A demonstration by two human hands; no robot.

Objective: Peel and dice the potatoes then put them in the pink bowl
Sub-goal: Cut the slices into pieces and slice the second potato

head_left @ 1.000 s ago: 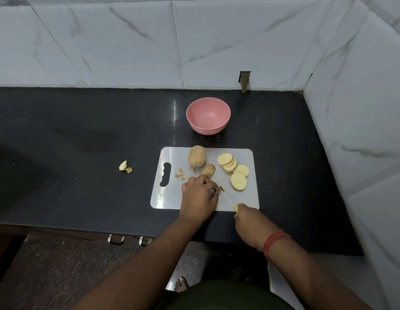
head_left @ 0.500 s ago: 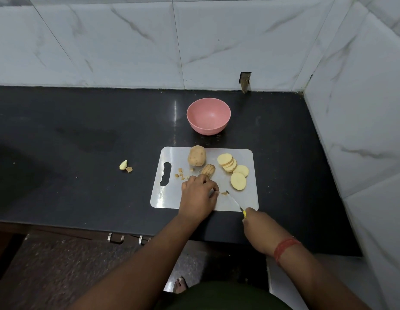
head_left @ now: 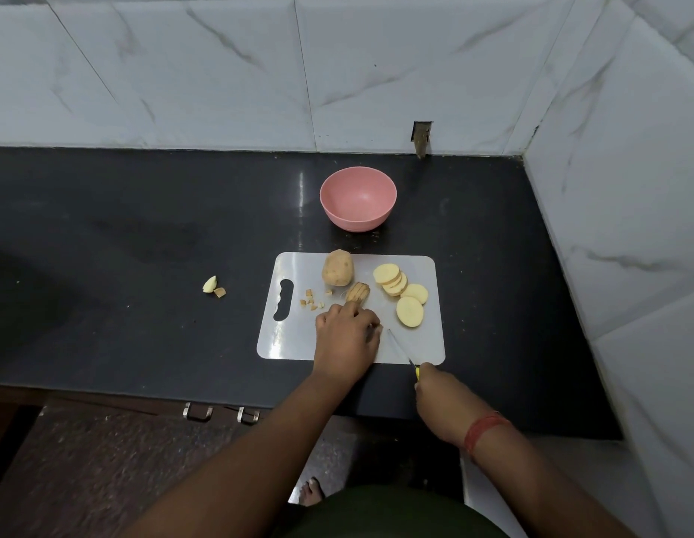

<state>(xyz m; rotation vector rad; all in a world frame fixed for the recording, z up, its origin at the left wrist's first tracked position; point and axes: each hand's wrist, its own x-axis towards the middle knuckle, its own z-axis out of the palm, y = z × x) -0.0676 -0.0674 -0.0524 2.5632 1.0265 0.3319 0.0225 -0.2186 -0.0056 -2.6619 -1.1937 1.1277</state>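
A white cutting board (head_left: 291, 343) lies on the black counter. On it sit a whole unpeeled potato (head_left: 337, 267), a cut potato end (head_left: 358, 292), several round potato slices (head_left: 400, 293) and small diced bits (head_left: 310, 300). My left hand (head_left: 347, 339) curls its fingers down on a potato piece that it hides, just below the cut end. My right hand (head_left: 438, 394) grips a yellow-handled knife (head_left: 400, 348), whose blade points up-left toward my left fingertips. The empty pink bowl (head_left: 358, 198) stands behind the board.
Two potato scraps (head_left: 213, 286) lie on the counter left of the board. Marble-tiled walls close the back and the right side. Two metal drawer handles (head_left: 221, 413) show below the counter's front edge.
My right hand has moved the knife back up-left, so the blade tip is close to my left fingers again. The left hand has stayed in place.
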